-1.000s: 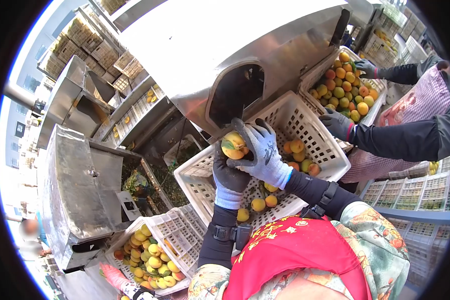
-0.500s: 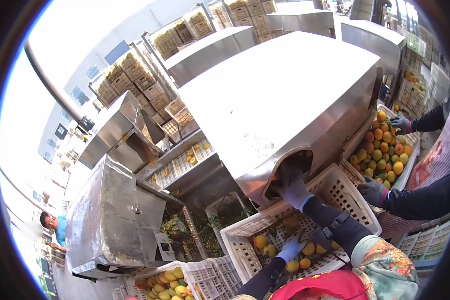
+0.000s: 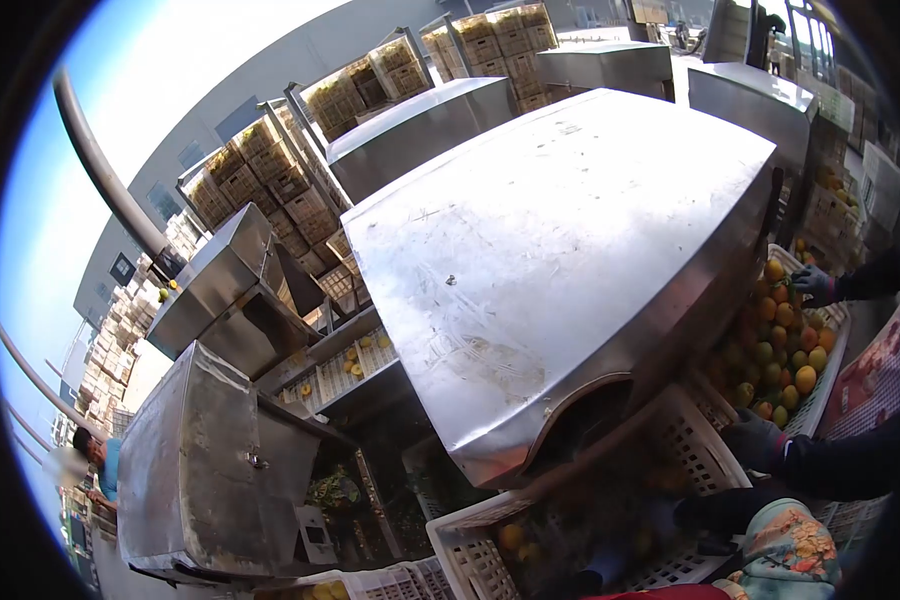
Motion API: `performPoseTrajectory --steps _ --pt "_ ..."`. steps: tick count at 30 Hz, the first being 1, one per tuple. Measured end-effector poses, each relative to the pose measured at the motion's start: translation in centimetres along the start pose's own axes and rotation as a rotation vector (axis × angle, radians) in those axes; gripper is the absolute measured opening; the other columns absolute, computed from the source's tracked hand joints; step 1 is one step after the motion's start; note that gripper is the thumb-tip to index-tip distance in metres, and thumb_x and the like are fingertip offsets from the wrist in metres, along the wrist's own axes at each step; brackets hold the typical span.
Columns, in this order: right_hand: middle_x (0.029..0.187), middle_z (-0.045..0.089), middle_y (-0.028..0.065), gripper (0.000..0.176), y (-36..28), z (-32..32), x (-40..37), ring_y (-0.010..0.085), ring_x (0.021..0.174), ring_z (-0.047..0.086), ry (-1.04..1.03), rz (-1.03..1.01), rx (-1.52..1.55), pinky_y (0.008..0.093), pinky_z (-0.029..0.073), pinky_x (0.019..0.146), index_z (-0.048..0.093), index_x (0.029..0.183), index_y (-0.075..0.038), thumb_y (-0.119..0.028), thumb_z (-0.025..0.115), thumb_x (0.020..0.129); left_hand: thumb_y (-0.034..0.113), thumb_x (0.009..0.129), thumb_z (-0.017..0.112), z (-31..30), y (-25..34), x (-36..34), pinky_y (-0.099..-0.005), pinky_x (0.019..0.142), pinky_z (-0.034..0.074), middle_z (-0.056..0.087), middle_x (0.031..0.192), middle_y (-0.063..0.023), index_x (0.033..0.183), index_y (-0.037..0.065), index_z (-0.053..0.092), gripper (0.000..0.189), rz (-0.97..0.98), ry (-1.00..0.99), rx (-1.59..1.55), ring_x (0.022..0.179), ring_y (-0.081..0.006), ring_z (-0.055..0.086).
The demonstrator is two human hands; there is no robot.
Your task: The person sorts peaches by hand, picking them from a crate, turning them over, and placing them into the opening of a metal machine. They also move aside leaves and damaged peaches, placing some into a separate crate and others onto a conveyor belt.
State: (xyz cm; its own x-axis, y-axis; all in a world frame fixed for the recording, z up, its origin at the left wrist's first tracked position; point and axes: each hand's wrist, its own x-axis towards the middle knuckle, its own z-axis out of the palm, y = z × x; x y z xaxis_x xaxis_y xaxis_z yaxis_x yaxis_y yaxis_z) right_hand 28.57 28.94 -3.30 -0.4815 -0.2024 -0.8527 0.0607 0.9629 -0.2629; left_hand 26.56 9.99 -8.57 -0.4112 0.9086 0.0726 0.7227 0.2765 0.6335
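Observation:
A white slotted plastic crate (image 3: 460, 530) stands in front of me with yellow-orange fruit (image 3: 511, 537), apparently peaches, inside. My left hand (image 3: 608, 560), in a pale glove, is low in this crate near the fruit; shadow and blur hide its fingers. The dark sleeve of my right arm (image 3: 715, 510) reaches into the crate from the right. My right hand is too dark and smeared to make out. Above the crate is the dark opening (image 3: 580, 420) of a steel machine hood (image 3: 570, 260).
At right, a co-worker's gloved hands (image 3: 815, 285) rest by a crate of peaches (image 3: 805, 380). Another steel hood (image 3: 195, 470) stands at left, beside a conveyor (image 3: 335, 375) carrying fruit. Stacked crates (image 3: 270, 165) rise behind. Another person (image 3: 110, 470) is at far left.
My right hand has come out of the hood's opening and down into the crate. My view has tilted up, so the crate and my hands sit lower.

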Motion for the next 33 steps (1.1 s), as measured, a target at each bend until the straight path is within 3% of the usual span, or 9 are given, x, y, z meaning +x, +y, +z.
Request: performPoseTrajectory --steps 10,12,15,18,22,24,26,28,33 --pt "0.107 0.060 0.0113 0.033 2.0 5.6 6.8 0.0241 0.097 0.058 0.249 0.059 0.127 0.0345 0.045 0.092 0.057 0.117 -0.006 -0.027 0.048 0.093 0.025 0.085 0.057 6.5 -11.2 -4.3 -0.0414 0.097 0.043 0.054 0.126 -0.0194 0.125 0.005 0.054 0.045 0.057 -0.695 0.124 0.115 -0.0347 0.053" --pt "0.104 0.061 0.0104 0.031 1.7 4.9 6.7 0.0233 0.095 0.059 0.366 0.050 0.236 0.0338 0.046 0.090 0.059 0.114 -0.007 -0.026 0.048 0.093 0.026 0.083 0.060 10.4 -16.7 -4.9 -0.0406 0.098 0.042 0.053 0.128 -0.0197 0.127 0.005 0.053 0.049 0.114 -0.681 0.068 0.117 -0.0349 0.051" --pt "0.099 0.062 0.0090 0.028 0.7 5.1 7.0 0.0221 0.091 0.060 0.612 -0.041 0.434 0.0328 0.047 0.087 0.061 0.111 -0.008 -0.024 0.048 0.093 0.024 0.081 0.063 -8.5 -4.8 -2.1 -0.0391 0.093 0.047 0.055 0.126 -0.0186 0.131 0.005 0.048 0.056 -0.564 -0.326 -0.895 0.112 -0.0334 0.056" --pt "0.094 0.064 0.0077 0.026 -0.3 4.5 7.2 0.0208 0.087 0.061 0.906 -0.286 0.548 0.0317 0.049 0.085 0.064 0.107 -0.008 -0.023 0.048 0.094 0.017 0.081 0.065 -16.0 -1.0 -0.7 -0.0335 0.098 0.043 0.048 0.135 -0.0136 0.139 0.007 0.038 0.064 -0.148 -0.337 -0.374 0.118 -0.0279 0.050" --pt "0.094 0.064 0.0052 0.029 -6.8 -6.1 -4.8 0.0152 0.082 0.058 0.601 -0.470 1.185 0.0286 0.047 0.074 0.064 0.101 -0.004 -0.029 0.058 0.088 0.016 0.077 0.066 -18.6 1.1 -0.4 -0.0346 0.099 0.043 0.051 0.129 -0.0147 0.140 0.007 0.036 0.070 -0.454 -0.477 -0.919 0.118 -0.0291 0.050" --pt "0.097 0.064 0.0037 0.032 -8.1 -6.8 -5.4 0.0117 0.086 0.059 0.536 -0.397 1.606 0.0266 0.048 0.076 0.063 0.108 -0.004 -0.028 0.064 0.086 0.026 0.086 0.068 -17.4 0.9 -0.9 -0.0362 0.082 0.055 0.056 0.118 -0.0096 0.135 0.010 0.042 0.057 -0.044 -0.082 -0.672 0.099 -0.0230 0.059" --pt "0.107 0.063 0.0061 0.034 -8.8 -6.6 -5.4 0.0136 0.094 0.058 0.758 -0.377 1.528 0.0283 0.048 0.082 0.061 0.112 -0.002 -0.027 0.060 0.090 0.025 0.088 0.065 -18.9 3.3 0.6 -0.0345 0.075 0.057 0.058 0.114 -0.0114 0.134 0.008 0.043 0.054 -0.864 -0.099 -1.464 0.094 -0.0239 0.062" --pt "0.121 0.058 0.0095 0.034 -6.8 -3.5 -1.5 0.0160 0.107 0.055 1.076 -0.429 1.114 0.0313 0.046 0.092 0.057 0.120 0.000 -0.021 0.053 0.094 0.022 0.089 0.064 -19.7 3.2 0.5 -0.0358 0.077 0.057 0.059 0.113 -0.0127 0.131 0.006 0.045 0.049 -0.707 -0.103 -1.600 0.092 -0.0252 0.063" --pt "0.110 0.063 0.0040 0.034 -11.9 -7.2 -12.9 0.0114 0.096 0.058 0.780 -0.580 1.987 0.0259 0.049 0.082 0.058 0.121 -0.002 -0.020 0.059 0.092 0.037 0.087 0.063 -23.1 3.0 0.7 -0.0410 0.074 0.058 0.062 0.105 -0.0190 0.125 -0.001 0.046 0.057 -0.536 -0.207 -1.886 0.086 -0.0326 0.066"
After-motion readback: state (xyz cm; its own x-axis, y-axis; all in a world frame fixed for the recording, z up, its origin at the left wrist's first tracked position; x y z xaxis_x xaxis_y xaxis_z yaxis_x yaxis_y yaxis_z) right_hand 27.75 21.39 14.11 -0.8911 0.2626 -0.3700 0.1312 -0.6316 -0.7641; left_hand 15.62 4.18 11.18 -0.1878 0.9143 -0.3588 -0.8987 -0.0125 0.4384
